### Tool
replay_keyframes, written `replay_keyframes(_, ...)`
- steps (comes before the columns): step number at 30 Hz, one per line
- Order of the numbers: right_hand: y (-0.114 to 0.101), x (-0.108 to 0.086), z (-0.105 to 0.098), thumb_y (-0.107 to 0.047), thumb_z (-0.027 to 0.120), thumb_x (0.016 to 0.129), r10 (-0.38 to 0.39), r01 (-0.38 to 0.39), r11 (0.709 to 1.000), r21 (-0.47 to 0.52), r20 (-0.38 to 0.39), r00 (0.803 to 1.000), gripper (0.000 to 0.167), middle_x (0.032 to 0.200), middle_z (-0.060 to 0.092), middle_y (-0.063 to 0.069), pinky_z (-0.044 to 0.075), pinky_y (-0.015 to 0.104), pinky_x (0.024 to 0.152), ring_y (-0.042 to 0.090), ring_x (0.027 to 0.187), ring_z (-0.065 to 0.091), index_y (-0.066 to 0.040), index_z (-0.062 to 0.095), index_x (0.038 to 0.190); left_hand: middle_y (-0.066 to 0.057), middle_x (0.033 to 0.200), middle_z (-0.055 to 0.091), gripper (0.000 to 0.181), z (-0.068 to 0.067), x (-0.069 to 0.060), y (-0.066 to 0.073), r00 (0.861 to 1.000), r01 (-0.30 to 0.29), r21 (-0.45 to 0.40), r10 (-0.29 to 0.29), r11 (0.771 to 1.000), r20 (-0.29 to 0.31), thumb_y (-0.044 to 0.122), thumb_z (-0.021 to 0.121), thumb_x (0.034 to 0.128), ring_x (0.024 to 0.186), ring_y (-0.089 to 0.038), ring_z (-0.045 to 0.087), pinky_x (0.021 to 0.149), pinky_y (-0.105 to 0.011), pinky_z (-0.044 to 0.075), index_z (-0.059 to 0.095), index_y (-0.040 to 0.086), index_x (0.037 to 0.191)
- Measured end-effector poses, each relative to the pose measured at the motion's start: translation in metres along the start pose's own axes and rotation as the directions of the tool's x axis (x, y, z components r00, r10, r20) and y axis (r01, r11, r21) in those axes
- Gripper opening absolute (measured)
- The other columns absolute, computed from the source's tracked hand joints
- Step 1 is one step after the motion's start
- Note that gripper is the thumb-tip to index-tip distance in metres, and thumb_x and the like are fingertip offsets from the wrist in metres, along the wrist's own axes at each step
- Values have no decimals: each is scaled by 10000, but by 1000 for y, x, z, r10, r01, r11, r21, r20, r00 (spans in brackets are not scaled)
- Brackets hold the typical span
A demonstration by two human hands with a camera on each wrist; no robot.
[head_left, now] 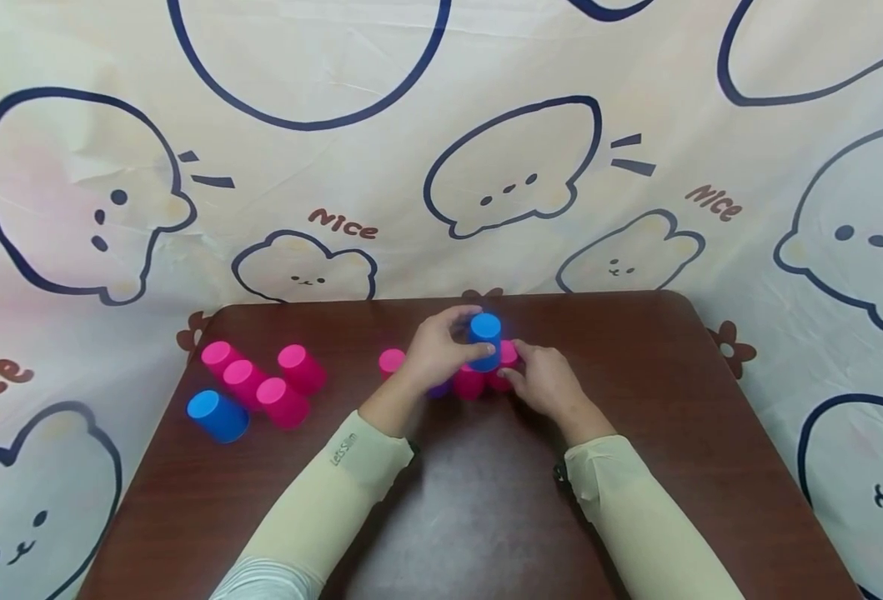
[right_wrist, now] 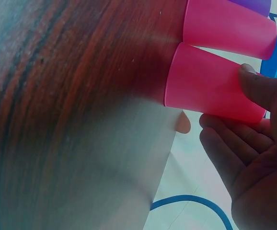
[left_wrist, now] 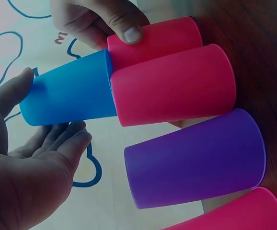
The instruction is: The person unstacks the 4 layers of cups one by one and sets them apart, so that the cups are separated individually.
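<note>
An upside-down blue cup [head_left: 485, 329] rests across the tops of two upside-down pink cups. My left hand [head_left: 437, 346] holds this blue cup between thumb and fingers, the thumb near its closed end in the left wrist view. With thumb and fingers, my right hand [head_left: 549, 379] grips the right-hand pink cup [right_wrist: 210, 84] by its sides. The other supporting pink cup [left_wrist: 177, 86] stands close beside it. On the left of this pair stand a purple cup [left_wrist: 196, 158] and another pink cup [head_left: 392, 362], both partly hidden by my left hand in the head view.
At the table's left side stands a group of several pink cups [head_left: 283, 403] with a second blue cup [head_left: 218, 416] at their front. The brown table [head_left: 456, 517] ends at the back against a printed cloth [head_left: 396, 167].
</note>
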State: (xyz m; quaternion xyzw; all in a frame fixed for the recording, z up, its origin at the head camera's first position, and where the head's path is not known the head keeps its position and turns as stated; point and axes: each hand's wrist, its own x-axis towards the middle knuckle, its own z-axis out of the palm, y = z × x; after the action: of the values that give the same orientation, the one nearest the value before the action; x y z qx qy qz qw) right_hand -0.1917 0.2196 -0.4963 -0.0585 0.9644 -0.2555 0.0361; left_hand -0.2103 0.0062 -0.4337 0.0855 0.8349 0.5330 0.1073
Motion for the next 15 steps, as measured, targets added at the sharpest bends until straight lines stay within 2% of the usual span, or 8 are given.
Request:
replay_keyframes(5, -2, 1, -2, -358, 777, 944, -8, 8, 1000, 0, 6, 1000, 664, 1275, 697, 113, 565, 492, 985, 317, 1127, 686, -110, 530, 1509, 12, 1411, 623, 674, 0, 1, 0, 1000, -6, 19, 6, 1000, -2, 319, 883, 839, 1282, -266, 620, 1022, -455, 547, 589, 259, 1442)
replay_keyframes(15, -3, 0, -2, -351, 765, 956, 9, -9, 1000, 6, 19, 1000, 667, 1320, 676, 126, 549, 503, 1009, 330, 1173, 667, -101, 513, 1521, -4, 1386, 631, 657, -3, -1, 2, 1000, -4, 26, 4, 1000, -8, 301, 883, 839, 1267, -285, 622, 1013, -475, 552, 599, 226, 1427)
